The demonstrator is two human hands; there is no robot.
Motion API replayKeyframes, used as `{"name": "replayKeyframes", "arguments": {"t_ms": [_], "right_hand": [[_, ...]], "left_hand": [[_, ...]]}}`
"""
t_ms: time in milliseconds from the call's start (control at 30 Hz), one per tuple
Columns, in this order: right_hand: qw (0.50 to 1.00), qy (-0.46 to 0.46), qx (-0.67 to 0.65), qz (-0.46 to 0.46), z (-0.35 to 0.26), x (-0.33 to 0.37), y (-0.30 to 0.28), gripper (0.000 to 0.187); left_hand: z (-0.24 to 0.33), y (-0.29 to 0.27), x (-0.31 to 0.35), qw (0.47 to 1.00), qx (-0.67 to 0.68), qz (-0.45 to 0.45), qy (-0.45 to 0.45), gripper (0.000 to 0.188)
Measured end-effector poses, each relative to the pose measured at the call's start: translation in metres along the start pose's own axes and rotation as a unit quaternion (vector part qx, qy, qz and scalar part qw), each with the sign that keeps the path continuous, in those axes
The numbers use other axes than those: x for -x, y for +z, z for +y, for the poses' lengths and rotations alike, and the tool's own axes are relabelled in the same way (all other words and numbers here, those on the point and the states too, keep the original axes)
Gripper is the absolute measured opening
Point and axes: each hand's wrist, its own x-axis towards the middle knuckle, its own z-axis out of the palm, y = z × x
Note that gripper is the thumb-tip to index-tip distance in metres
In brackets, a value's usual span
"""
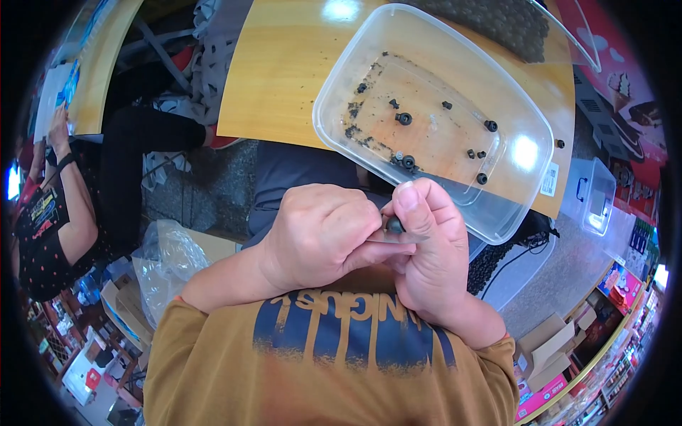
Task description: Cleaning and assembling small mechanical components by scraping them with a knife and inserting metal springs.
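Observation:
My two hands meet in front of my chest, close to the near edge of a clear plastic tub (515, 202). My left hand (323, 224) is closed in a fist around a thin flat blade-like piece (383, 238) that reaches toward the other hand. Pinched between the thumb and fingers of my right hand (437, 248) is a small black round part (395, 225), touching or very near the blade-like piece. Inside the tub lie several similar black parts (403, 119) and dark crumbs. My fingers hide most of what I hold.
The tub stands on a yellow wooden table (270, 78). Behind it is a clear container of many dark pieces (497, 25). One black part (560, 143) lies right of the tub. Another person (64, 199) sits at far left. A clear bag (170, 248) is beside my left arm.

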Motion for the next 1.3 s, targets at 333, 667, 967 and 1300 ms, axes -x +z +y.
{"name": "replayKeyframes", "arguments": {"t_ms": [333,667,967,1300], "right_hand": [[0.997,-0.073,0.034,0.018,0.009,0.0,0.004,0.019],[0.996,-0.061,0.062,0.026,0.01,0.0,0.01,0.019],[0.995,-0.091,0.045,-0.01,0.013,-0.002,0.01,0.019],[0.996,-0.073,0.057,0.013,0.014,-0.003,0.008,0.019]], "left_hand": [[0.004,0.0,0.002,0.996,0.077,-0.043,-0.033,0.036],[-0.001,-0.005,0.008,0.998,-0.004,-0.019,0.064,0.028],[0.0,-0.009,0.007,0.999,0.032,0.018,0.005,0.04],[-0.005,-0.006,0.012,1.0,-0.005,-0.009,0.007,0.034]]}}
